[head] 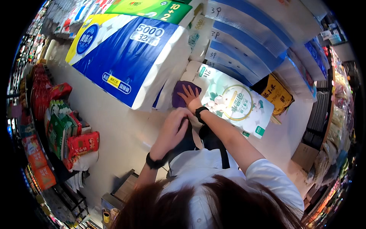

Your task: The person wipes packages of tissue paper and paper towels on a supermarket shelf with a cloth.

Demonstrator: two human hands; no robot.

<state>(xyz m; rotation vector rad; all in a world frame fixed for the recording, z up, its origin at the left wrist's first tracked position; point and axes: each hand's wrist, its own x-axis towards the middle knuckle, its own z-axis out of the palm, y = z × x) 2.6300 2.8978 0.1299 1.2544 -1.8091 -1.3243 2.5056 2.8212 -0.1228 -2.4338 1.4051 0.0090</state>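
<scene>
A purple cloth (178, 96) lies folded at the left end of a white and pale green paper pack (217, 86). My right hand (190, 96) rests flat on that cloth, fingers spread, a black band at the wrist. Just below and to the left is my left hand (175, 130), its fingers curled near the right wrist; whether anything is inside them is hidden. A large blue, white and yellow tissue paper pack (123, 54) stands to the left of the cloth.
Stacked blue and white packs (237, 43) stand beyond the floral pack. A yellow and black bag (276, 94) lies to its right. Shelves of red and green packages (61, 128) line the left side. A cardboard box (304, 157) is at the right, and a wooden-topped stand (125, 186) lower left.
</scene>
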